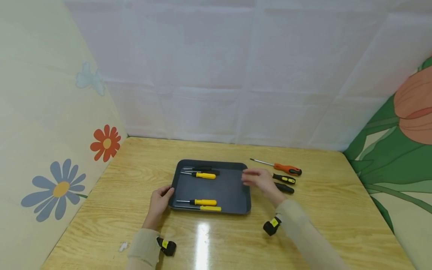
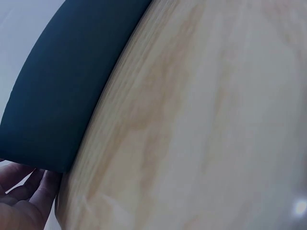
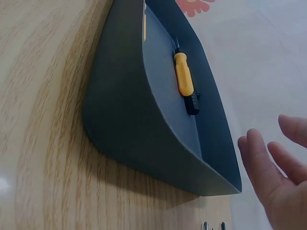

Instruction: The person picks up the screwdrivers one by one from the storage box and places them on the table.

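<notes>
A dark grey tray (image 1: 233, 191) lies on the table. My left hand (image 1: 159, 200) grips its left side, thumb at the rim; in the left wrist view its curled fingers (image 2: 44, 191) touch the tray's outer wall. My right hand (image 1: 258, 180), fingers extended and holding nothing, hovers by the tray's right rim. At the tray's back lies a yellow-handled screwdriver (image 1: 206, 175) beside dark-handled tools (image 1: 202, 168), partly hard to make out. Along its front lie another yellow-handled screwdriver (image 1: 204, 202) and a slim tool with a flat yellow handle (image 1: 210, 208).
Right of the tray lies an orange-and-black screwdriver (image 1: 287, 168). Nearer are a black-and-yellow handle (image 1: 284, 179) and a black handle (image 1: 285, 188), their far ends hidden by my right hand. A white scrap (image 1: 123, 246) is at the front left. A white sheet (image 1: 219, 93) hangs behind the table.
</notes>
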Motion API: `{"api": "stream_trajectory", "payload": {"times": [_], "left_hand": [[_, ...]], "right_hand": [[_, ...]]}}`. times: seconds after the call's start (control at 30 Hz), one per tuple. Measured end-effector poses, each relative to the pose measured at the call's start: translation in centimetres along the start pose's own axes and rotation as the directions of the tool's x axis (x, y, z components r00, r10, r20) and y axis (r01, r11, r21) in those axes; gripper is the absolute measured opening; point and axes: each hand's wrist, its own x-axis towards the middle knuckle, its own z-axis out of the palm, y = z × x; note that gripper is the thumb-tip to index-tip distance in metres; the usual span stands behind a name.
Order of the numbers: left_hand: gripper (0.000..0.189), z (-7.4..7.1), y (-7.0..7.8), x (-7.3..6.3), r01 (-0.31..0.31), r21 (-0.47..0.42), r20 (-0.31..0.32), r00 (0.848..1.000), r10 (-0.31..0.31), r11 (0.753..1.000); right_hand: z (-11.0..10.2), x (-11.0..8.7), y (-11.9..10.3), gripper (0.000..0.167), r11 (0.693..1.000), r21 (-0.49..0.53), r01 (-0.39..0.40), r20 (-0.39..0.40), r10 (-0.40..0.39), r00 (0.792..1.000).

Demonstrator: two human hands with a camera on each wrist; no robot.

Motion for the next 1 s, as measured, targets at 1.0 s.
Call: {"api": "stream_trajectory", "payload": {"times": [1.0], "left_hand": [[0.030,0.1,0.1,-0.1,-0.013,0.020,-0.025,1.000,0.013,1.000]], "right_hand": [[2.3,3.1,-0.4,0.036,0.996,-0.076,-0.050,0.034,0.053,0.998]]}}
